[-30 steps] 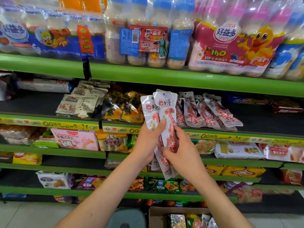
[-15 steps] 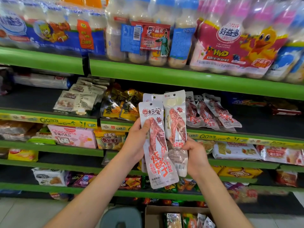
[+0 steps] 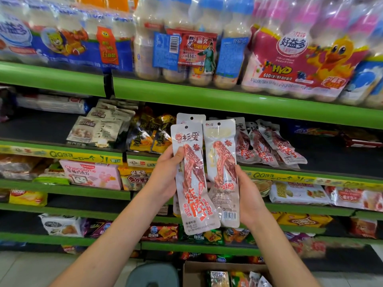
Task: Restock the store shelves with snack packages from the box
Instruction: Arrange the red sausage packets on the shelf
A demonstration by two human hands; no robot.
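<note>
Before a green-edged store shelf, a person holds up a fan of long, clear meat-snack packets printed in red. At centre, the left hand grasps the front packet, thumb pressed across its face and fingers curled behind; at least one more packet peeks out behind it at 12 o'clock. Just beside it at 3 o'clock, the right hand clasps a second packet by its right edge, its fingers hidden behind the packet. Both packets stand upright, edges overlapping, hang-holes on top. Matching packets already lie fanned on the dark shelf at 2 o'clock from the hands, beside yellow snack bags at 10 o'clock. A cardboard box with more packages sits on the floor at 6 o'clock, next to a grey stool. Wrapped multipacks of drink bottles fill the top shelf. The step in hand appears to be sorting and squaring the packets before shelving; the next move likely calls for carrying them up and right to the matching row and laying them front-up without knocking the loose stack.
</note>
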